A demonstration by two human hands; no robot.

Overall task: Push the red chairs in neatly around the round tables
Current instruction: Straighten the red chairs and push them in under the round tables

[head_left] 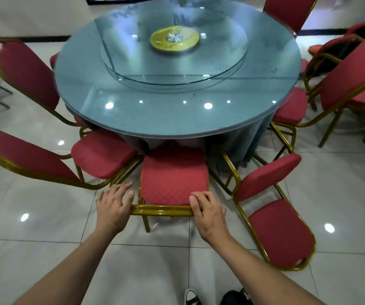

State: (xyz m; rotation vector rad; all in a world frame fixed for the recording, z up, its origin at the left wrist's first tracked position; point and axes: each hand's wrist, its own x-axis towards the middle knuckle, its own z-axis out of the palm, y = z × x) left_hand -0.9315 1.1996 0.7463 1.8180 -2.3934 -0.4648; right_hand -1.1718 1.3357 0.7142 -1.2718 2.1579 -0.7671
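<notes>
A round table (177, 119) with a glass top and a blue cloth stands in front of me. The red chair (174, 175) nearest me has a gold frame, and its seat is tucked under the table edge. My left hand (114, 204) rests at the left corner of the chair's top rail with its fingers spread and straight. My right hand (208, 211) grips the right end of that rail, fingers curled over onto the red padding. A second red chair (274, 208) stands to the right, turned away from the table at an angle.
Two red chairs, one nearer me (34, 157) and one farther back (27, 71), sit at the table's left, one at the right (340, 82) and one at the far side (287, 12). A glass turntable (175, 69) lies on the tabletop. Shiny tiled floor (45, 249) surrounds me; my shoes (216, 297) show below.
</notes>
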